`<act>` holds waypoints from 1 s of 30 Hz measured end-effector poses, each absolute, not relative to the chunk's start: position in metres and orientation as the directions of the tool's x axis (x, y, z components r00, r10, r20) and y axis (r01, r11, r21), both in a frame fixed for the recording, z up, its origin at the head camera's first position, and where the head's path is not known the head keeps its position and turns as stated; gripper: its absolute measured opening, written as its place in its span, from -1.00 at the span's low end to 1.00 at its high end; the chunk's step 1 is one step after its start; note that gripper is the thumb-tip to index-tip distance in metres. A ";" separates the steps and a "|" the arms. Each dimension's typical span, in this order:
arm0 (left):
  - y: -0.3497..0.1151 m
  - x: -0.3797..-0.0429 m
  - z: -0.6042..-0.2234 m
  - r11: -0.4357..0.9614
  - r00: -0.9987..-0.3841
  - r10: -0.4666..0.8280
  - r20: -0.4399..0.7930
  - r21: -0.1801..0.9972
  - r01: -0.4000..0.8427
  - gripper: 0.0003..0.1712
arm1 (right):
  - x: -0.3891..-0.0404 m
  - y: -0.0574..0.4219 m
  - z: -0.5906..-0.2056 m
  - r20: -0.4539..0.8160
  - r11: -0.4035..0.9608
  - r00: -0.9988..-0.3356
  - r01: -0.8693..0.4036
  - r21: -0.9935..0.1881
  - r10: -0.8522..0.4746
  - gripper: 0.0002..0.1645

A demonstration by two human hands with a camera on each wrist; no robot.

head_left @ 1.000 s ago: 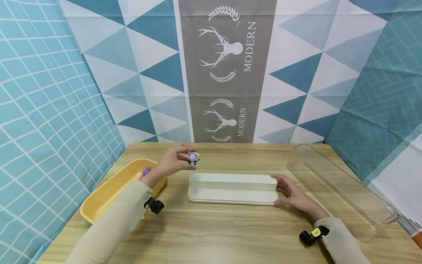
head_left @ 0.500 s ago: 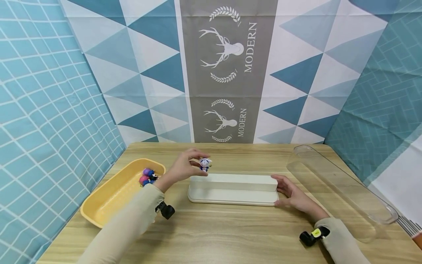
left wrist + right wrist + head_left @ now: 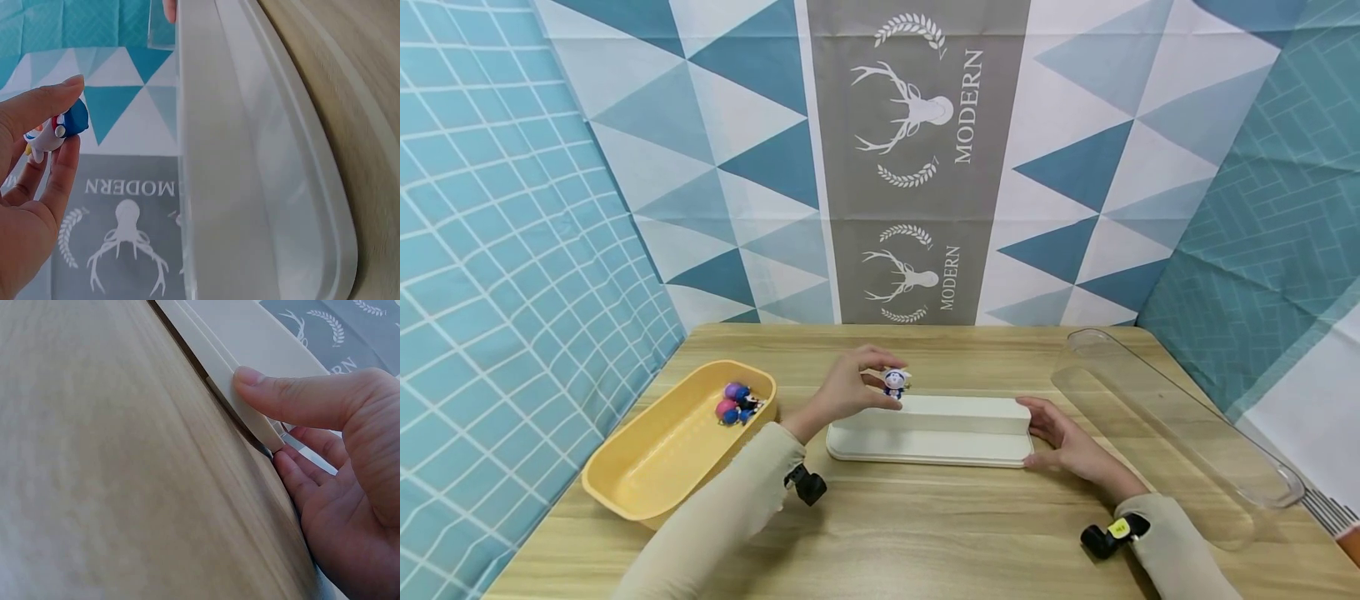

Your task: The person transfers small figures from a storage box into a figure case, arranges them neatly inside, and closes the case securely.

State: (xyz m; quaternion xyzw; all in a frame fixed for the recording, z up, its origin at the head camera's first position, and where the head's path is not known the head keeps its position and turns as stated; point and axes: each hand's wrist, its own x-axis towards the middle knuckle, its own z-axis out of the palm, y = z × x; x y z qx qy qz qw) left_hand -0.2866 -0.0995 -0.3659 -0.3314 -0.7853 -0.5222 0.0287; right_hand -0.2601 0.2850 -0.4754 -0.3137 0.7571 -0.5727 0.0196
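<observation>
My left hand (image 3: 848, 388) pinches a small blue and white toy figurine (image 3: 894, 382) between thumb and fingers. It hangs just above the raised back step of a long white two-level display base (image 3: 940, 447). In the left wrist view the figurine (image 3: 74, 119) shows its blue back part, apart from the base (image 3: 219, 150). At the base's right end my right hand (image 3: 1070, 446) grips the corner. The right wrist view shows the thumb (image 3: 250, 376) on the rim and fingers behind and below the edge.
A yellow basket (image 3: 662, 467) stands on the left of the wooden table (image 3: 925, 533), with several small colourful figurines (image 3: 737, 406) at its far end. Along the right lies a long clear plastic cover (image 3: 1180, 417). Patterned cloth walls enclose the back and sides.
My left hand has carried the figurine rightward and a little lower, from beside the base to over its back step. The right hand and the base have stayed put.
</observation>
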 end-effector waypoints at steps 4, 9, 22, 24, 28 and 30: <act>-0.088 -0.287 -0.373 0.208 -0.777 0.491 0.395 0.813 0.544 -0.37 | -0.260 0.285 -0.475 0.330 0.151 -0.803 -0.454 -0.878 -0.496 0.12; -0.074 -0.286 -0.381 0.192 -0.778 0.490 0.393 0.822 0.536 -0.37 | -0.259 0.284 -0.475 0.338 0.147 -0.799 -0.462 -0.875 -0.497 0.11; -0.035 -0.280 -0.398 0.182 -0.789 0.513 0.337 0.856 0.484 -0.40 | -0.259 0.284 -0.474 0.317 0.156 -0.813 -0.438 -0.885 -0.488 0.12; -0.029 -0.280 -0.401 0.180 -0.788 0.517 0.333 0.858 0.481 -0.40 | -0.259 0.284 -0.474 0.313 0.160 -0.814 -0.436 -0.885 -0.489 0.12; -0.018 -0.279 -0.406 0.182 -0.782 0.525 0.336 0.853 0.489 -0.40 | -0.260 0.285 -0.475 0.312 0.165 -0.815 -0.437 -0.884 -0.488 0.12; -0.013 -0.279 -0.408 0.184 -0.778 0.527 0.341 0.848 0.496 -0.40 | -0.260 0.285 -0.476 0.315 0.164 -0.815 -0.439 -0.884 -0.486 0.12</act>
